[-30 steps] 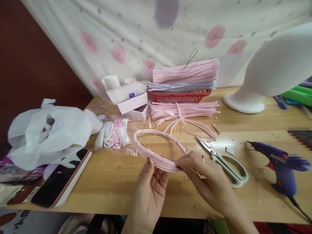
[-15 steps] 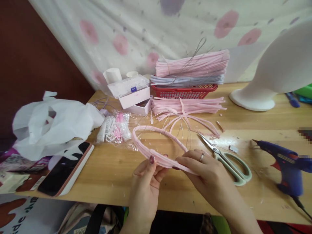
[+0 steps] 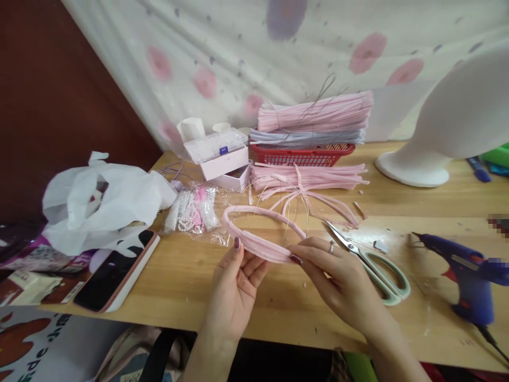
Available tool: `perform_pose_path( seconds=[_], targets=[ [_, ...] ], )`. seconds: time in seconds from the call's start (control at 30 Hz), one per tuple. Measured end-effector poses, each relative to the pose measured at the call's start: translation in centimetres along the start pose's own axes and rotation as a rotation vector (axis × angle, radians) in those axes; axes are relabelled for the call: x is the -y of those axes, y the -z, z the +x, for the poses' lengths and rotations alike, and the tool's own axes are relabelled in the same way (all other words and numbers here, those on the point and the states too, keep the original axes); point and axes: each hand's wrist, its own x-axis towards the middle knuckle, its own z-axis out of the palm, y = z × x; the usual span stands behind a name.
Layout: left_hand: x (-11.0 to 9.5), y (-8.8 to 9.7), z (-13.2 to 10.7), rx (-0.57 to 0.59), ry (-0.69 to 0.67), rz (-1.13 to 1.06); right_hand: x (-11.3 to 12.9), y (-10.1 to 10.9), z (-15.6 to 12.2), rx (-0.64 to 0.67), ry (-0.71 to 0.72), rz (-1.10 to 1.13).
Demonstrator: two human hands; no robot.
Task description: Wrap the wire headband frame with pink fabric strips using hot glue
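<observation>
A pink fuzzy hoop, like a headband wrapped in pipe cleaners (image 3: 262, 248), is held above the table between both hands. My left hand (image 3: 234, 276) pinches its near left side, thumb on top and fingers beneath. On the near right side, my right hand (image 3: 338, 270), wearing a ring, grips the band between thumb and fingers. Behind the hoop lie thin bare wire loops (image 3: 306, 199) and loose pink pipe cleaners (image 3: 336, 204). Scissors with pale green handles (image 3: 369, 260) lie just right of my right hand, blades partly apart.
A blue glue gun (image 3: 457, 260) lies at right, near a white foam head (image 3: 413, 170). Behind are a red basket (image 3: 302, 156) under pipe-cleaner bundles, white boxes (image 3: 225, 162) and bagged pearl beads (image 3: 194, 209). A phone (image 3: 115, 273) and white sheet material (image 3: 107, 196) sit left.
My left hand has slid a little left along the band, and its fingers have opened out slightly. The hoop has tilted and its near edge is higher. The view has shifted slightly.
</observation>
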Motion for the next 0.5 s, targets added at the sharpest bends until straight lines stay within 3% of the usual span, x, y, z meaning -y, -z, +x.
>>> perform_pose_path(
  seconds=[0.17, 0.5],
  targets=[
    [1.6, -0.1, 0.0, 0.236, -0.012, 0.167, 0.4, -0.2, 0.8, -0.031, -0.123, 0.026],
    [2.1, -0.3, -0.7, 0.177, -0.053, 0.202, 1.1, 0.5, 2.7, 0.216, -0.364, -0.069]
  ],
)
